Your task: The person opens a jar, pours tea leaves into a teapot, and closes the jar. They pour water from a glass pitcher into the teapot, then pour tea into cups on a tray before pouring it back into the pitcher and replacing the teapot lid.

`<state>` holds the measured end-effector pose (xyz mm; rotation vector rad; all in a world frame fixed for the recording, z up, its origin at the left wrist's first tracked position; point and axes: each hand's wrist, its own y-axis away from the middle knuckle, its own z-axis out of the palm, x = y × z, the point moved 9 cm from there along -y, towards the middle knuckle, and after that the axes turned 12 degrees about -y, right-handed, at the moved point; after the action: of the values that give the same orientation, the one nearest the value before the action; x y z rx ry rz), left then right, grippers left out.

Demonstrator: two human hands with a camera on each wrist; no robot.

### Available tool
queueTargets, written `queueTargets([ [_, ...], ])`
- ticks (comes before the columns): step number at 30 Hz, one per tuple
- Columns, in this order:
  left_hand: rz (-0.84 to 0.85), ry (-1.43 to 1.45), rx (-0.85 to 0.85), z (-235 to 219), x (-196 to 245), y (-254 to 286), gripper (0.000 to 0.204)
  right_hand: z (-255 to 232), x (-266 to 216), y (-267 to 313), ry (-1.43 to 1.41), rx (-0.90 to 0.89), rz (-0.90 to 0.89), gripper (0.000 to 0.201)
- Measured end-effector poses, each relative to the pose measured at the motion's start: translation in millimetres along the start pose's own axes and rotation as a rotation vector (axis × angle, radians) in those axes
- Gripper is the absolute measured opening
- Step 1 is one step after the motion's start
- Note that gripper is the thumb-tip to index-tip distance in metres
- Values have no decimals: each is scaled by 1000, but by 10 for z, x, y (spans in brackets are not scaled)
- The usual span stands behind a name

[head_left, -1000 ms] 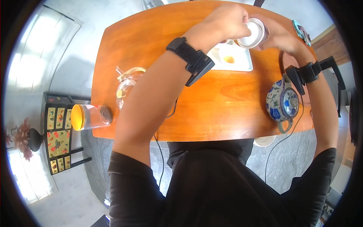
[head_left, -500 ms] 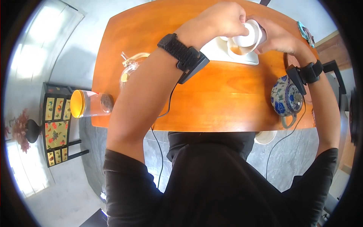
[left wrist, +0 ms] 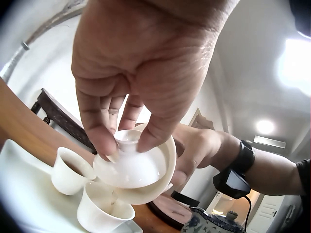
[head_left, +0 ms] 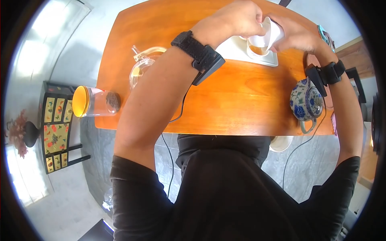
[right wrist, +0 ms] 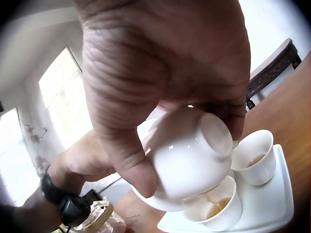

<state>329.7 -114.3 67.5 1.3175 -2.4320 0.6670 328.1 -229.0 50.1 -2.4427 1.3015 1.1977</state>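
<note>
My right hand (head_left: pixel 296 35) grips a white gaiwan bowl (right wrist: pixel 187 155), tipped steeply on its side with the thumb and fingers around it. My left hand (head_left: pixel 241 20) pinches the knob of the white lid (left wrist: pixel 130 167) between thumb and fingers. The lid sits tilted in the bowl's mouth, leaving a gap at the lower rim. Directly beneath is a small white cup (right wrist: pixel 221 208) with amber tea in it, and a thin stream runs down into it. Beside it a second white cup (left wrist: pixel 70 172) also holds tea. Both stand on a white tray (right wrist: pixel 274 199).
A blue-and-white teapot (head_left: pixel 299 102) stands by the right forearm, near a round brown board (head_left: pixel 329 96). Left of the left forearm are a glass teapot (head_left: pixel 140 66) and a yellow-lidded jar (head_left: pixel 98 101). A folded cloth (head_left: pixel 326 37) lies at the right edge.
The gaiwan has tipped further over the cup, its lid turning from facing up toward the side. Both hands keep their grip. The head view has shifted slightly.
</note>
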Motion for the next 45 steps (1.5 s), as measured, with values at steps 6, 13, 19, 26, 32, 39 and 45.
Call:
queueTargets([
  [6, -6, 38, 88, -87, -116, 78, 25, 6, -119, -82, 73, 2, 11, 66],
  [13, -33, 114, 13, -42, -130, 105, 24, -59, -187, -99, 69, 22, 8, 57],
  [19, -109, 62, -62, 155, -270, -3, 21, -98, -113, -98, -6, 18, -31, 69],
  [26, -110, 202, -92, -40, -93, -20, 21, -206, -136, 136, -346, 120, -187, 73],
  [32, -166, 218, -78, -232, 315, -2, 26, -252, -35, 308, -519, 208, -212, 76],
  [39, 111, -42, 72, -450, 822, 60, 23, -261, -293, 754, -610, 296, -259, 82],
  [45, 235, -178, 49, -606, 1350, 706, 28, 220, -563, 1170, -800, 343, -569, 93],
])
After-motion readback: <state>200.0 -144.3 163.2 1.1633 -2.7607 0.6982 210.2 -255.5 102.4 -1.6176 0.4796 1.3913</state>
